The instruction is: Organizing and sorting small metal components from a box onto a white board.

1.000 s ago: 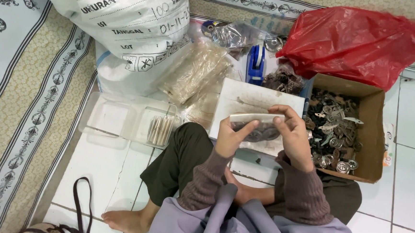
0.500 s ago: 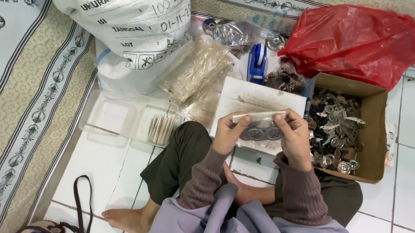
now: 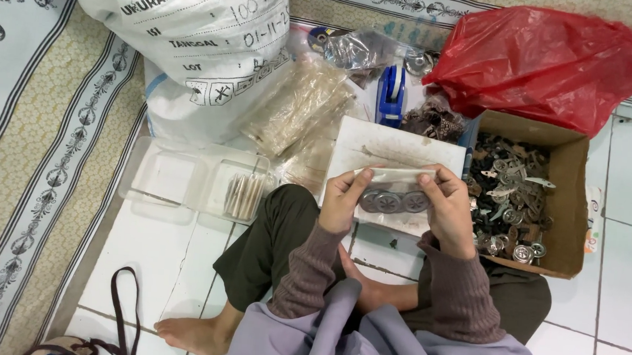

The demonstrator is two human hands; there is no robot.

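**Small bag of round metal pieces, pinched at both ends**

Through the head camera I saw both hands raised over the lap. The left hand (image 3: 344,201) and the right hand (image 3: 447,207) each clenched one end of a small clear bag (image 3: 392,193), fingertips at its folded top edge. The bag hung between them, stretched flat. Inside it lay three round grey metal pieces (image 3: 393,201) in a row, below the pinch line and clear of the fingers.

Just right of the right hand stood an open cardboard box (image 3: 570,208) holding a loose heap of small metal parts (image 3: 508,196). Left of the knee lay a clear plastic tray (image 3: 177,180) with a bundle of thin sticks (image 3: 243,196) in its right compartment. A red plastic bag (image 3: 550,60) sat behind the box.
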